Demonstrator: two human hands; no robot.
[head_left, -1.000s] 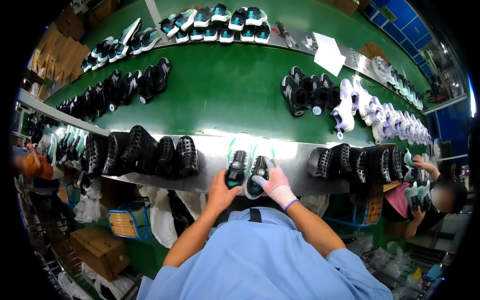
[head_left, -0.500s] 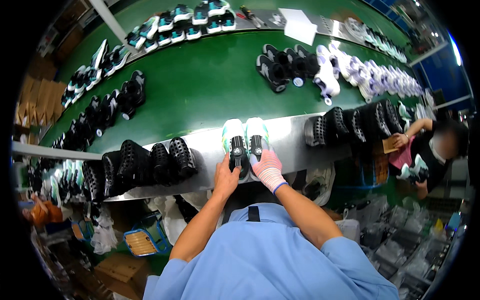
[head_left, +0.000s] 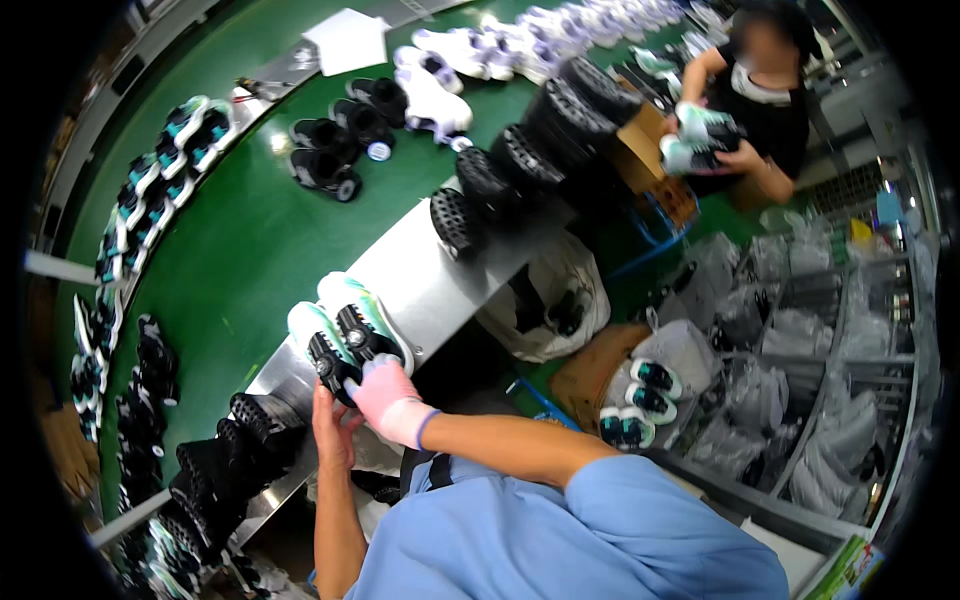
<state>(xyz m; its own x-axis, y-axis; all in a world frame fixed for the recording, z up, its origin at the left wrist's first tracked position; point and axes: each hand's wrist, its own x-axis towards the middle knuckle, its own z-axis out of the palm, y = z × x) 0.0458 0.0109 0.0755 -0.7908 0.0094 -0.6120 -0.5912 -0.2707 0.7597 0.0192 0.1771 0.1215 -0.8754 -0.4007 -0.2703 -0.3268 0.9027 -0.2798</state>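
Shoes, 2, on steel ledge; R hand gloved, gripping heels; L hand curled beside.

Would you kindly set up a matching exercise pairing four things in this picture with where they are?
Things:
1. pair of white and mint shoes
2. white sheet
3. right hand
4. co-worker

Places:
A. far end of the green belt
B. upper right, holding shoes
C. metal ledge, under the hands
D. on the heel of a shoe

Pairs: 1-C, 2-A, 3-D, 4-B
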